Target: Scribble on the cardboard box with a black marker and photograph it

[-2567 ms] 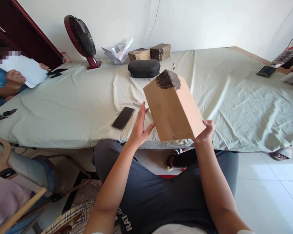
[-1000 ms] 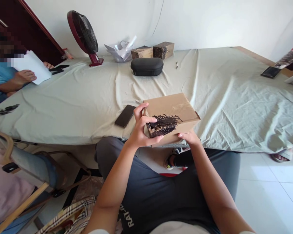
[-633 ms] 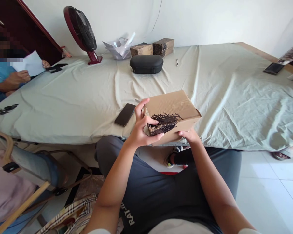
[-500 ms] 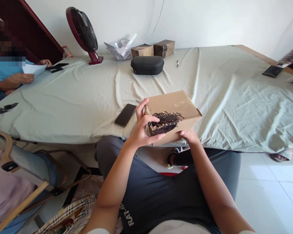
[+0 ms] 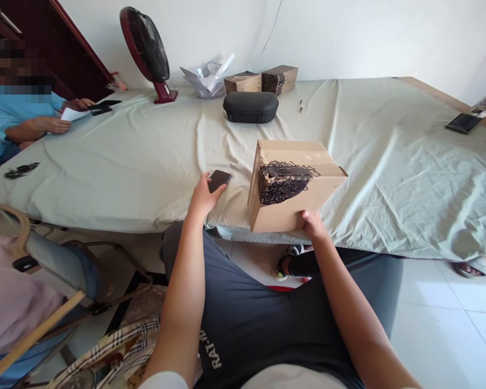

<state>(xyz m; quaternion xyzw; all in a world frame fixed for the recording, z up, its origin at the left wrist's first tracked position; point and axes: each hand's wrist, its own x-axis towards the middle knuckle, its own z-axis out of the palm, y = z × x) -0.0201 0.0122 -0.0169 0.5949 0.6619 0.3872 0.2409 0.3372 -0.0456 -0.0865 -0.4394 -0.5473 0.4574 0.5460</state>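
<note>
A brown cardboard box (image 5: 283, 216), with black scribbling over one corner, is tilted at the table's front edge. My right hand (image 5: 315, 224) grips its lower front side, thumb on the face and the other fingers hidden beneath. To the left of the box, my left hand (image 5: 206, 195) is on the dark phone (image 5: 220, 180) on the cloth, thumb at its near edge and fingers at its left side.
A black case (image 5: 251, 108), two smaller boxes (image 5: 243, 82), a plastic basket (image 5: 206, 84) and a fan (image 5: 149, 51) stand toward the wall on the cloth-covered table (image 5: 125, 162). A person in blue (image 5: 0, 116) holds paper at the left.
My left hand has let go of the box and moved left to the phone. The box, in my right hand, has tilted and shows more of its scribbled corner.
</note>
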